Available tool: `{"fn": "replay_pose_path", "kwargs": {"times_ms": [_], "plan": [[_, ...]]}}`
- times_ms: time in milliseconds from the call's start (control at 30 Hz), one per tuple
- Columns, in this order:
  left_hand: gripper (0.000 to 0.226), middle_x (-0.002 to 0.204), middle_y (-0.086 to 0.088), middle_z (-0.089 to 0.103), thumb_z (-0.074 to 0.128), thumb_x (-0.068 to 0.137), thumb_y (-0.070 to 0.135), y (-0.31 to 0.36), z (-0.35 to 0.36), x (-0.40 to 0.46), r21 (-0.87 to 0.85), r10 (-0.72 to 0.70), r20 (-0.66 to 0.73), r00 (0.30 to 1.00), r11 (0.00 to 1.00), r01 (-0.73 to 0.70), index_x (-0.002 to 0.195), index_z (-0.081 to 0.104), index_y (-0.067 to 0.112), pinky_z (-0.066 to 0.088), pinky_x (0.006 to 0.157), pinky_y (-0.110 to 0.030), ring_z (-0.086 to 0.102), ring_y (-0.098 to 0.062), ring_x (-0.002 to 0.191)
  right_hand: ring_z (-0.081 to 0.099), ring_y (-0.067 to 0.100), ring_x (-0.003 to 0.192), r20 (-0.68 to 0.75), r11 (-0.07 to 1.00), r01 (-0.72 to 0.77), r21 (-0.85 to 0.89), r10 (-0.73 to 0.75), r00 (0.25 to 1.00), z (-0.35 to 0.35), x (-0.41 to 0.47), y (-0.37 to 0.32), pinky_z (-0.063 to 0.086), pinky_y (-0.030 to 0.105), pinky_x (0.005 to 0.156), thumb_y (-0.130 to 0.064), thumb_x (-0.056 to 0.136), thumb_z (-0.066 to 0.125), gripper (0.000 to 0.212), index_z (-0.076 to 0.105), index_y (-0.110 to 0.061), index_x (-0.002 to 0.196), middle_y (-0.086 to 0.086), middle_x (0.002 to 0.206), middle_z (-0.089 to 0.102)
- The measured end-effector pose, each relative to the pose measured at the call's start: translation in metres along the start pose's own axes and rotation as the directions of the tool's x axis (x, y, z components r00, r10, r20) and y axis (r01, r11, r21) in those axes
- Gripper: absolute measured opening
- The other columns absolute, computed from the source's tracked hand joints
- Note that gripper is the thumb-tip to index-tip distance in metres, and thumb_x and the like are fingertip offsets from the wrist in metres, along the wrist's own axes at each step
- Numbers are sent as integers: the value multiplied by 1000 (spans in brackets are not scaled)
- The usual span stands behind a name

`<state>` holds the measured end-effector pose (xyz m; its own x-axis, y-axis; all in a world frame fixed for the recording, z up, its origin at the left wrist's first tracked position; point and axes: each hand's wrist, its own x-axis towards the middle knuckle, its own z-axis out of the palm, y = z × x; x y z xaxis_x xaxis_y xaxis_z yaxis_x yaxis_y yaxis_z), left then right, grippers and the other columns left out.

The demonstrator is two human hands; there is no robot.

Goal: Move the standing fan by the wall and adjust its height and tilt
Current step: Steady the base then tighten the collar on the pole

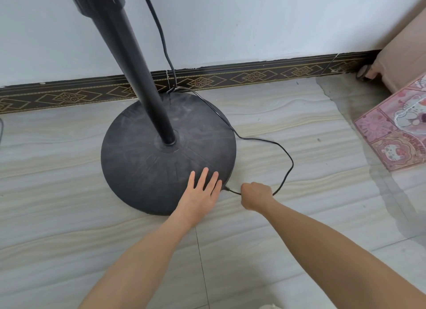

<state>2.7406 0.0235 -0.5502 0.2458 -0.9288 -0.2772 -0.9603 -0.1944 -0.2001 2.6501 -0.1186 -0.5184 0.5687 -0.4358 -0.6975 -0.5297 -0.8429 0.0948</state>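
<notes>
The standing fan's round black base [143,161] rests on the tiled floor close to the white wall. Its black pole [140,71] rises up and to the left out of the frame; the fan head is out of view. A thin black power cord [285,154] hangs down behind the pole, crosses the base and loops over the floor on the right. My left hand [202,191] lies flat with fingers spread on the base's near right edge. My right hand [255,195] is closed in a fist around the cord just right of the base.
A dark patterned skirting strip [230,78] runs along the foot of the wall. At the right stands a pink wheeled piece of furniture [401,62], with a pink cartoon floor mat [396,133] in front of it. The floor near the mat looks wet.
</notes>
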Motion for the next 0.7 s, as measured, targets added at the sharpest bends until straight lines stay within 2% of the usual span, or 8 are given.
{"fn": "replay_pose_path", "kwargs": {"times_ms": [233, 333, 400, 467, 533, 567, 633, 700], "plan": [[64, 124, -16, 63, 79, 57, 17, 1, -1, -1, 15, -5, 17, 1000, 1000, 5, 118, 63, 7, 52, 84, -58, 59, -42, 112, 58, 25, 108, 61, 994, -8, -105, 14, 998, -9, 9, 2, 35, 28, 75, -6, 87, 43, 31, 54, -11, 116, 6, 117, 60], [66, 126, -16, 62, 81, 57, 17, 0, 0, -2, 12, -10, 30, 1000, 1000, 9, 119, 62, 7, 51, 86, -58, 57, -43, 114, 60, 21, 99, 12, 980, -61, -191, 64, 998, -10, 8, 12, 35, 25, 71, -5, 86, 42, 31, 58, -14, 112, 0, 95, 60], [68, 127, -16, 61, 82, 56, 17, 0, 1, -2, -4, -3, 55, 998, 1000, 3, 120, 61, 7, 50, 87, -58, 57, -43, 115, 58, 19, 89, 31, 963, -113, -246, 124, 992, -5, 4, 26, 33, 25, 70, -6, 86, 43, 30, 59, -16, 109, -1, 93, 59], [69, 127, -16, 61, 83, 56, 17, 0, 4, -3, -34, 1, 53, 999, 999, 0, 120, 61, 7, 50, 87, -58, 56, -42, 115, 53, 19, 83, 48, 950, -168, -263, 186, 981, 0, -1, 38, 32, 28, 75, -7, 84, 43, 26, 59, -19, 102, -3, 84, 55], [70, 129, -15, 59, 83, 57, 18, 1, 3, -3, -86, -4, 70, 998, 996, 10, 122, 60, 8, 49, 90, -57, 55, -41, 118, 52, 21, 89, -7, 952, -201, -231, 205, 979, 3, -4, 44, 32, 34, 90, -7, 84, 45, 22, 56, -20, 98, -3, 82, 55], [71, 135, -15, 54, 81, 62, 20, 0, 0, -3, -107, -7, 71, 997, 994, 15, 127, 55, 8, 46, 95, -57, 50, -40, 124, 53, 22, 99, -51, 957, -206, -207, 199, 979, 4, -5, 45, 29, 37, 97, -9, 84, 46, 23, 55, -19, 102, -2, 92, 60], [70, 154, -11, 27, 60, 84, 25, -5, -2, -1, -179, 7, 52, 999, 984, 2, 144, 28, 10, 25, 112, -53, 23, -33, 142, 49, 24, 113, -145, 963, -203, -175, 179, 973, 5, -6, 45, 25, 41, 104, -11, 84, 48, 30, 50, -17, 113, 2, 112, 61], [63, 159, -2, 12, 40, 94, 29, -17, -10, 0, -318, -22, 75, 997, 947, 45, 148, 11, 15, 10, 118, -41, 8, -21, 146, 47, 25, 117, -197, 972, -184, -147, 154, 968, 4, -7, 43, 20, 46, 110, -12, 85, 46, 31, 48, -15, 116, 4, 116, 59]]}}
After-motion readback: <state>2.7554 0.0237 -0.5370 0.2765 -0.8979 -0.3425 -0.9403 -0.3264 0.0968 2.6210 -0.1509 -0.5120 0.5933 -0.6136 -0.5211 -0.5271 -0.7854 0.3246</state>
